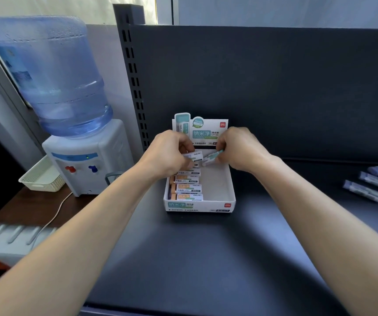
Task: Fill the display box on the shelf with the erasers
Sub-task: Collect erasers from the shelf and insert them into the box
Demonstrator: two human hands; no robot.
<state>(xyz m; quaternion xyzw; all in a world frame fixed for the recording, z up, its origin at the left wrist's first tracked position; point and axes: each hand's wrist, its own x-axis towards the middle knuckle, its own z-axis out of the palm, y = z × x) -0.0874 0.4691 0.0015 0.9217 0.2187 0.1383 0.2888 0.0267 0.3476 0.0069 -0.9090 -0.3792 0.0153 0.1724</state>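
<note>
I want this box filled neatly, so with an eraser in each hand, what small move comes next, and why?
Probably lower the teal-ended eraser in the right hand into the box, on its bare right half, starting a second row. The left half already holds a row of erasers, and the left hand holds a white eraser over it.

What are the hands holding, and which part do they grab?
Over the display box, the left hand pinches a white-sleeved eraser by its left end; the right hand pinches a teal-tipped eraser by its tip.
</note>
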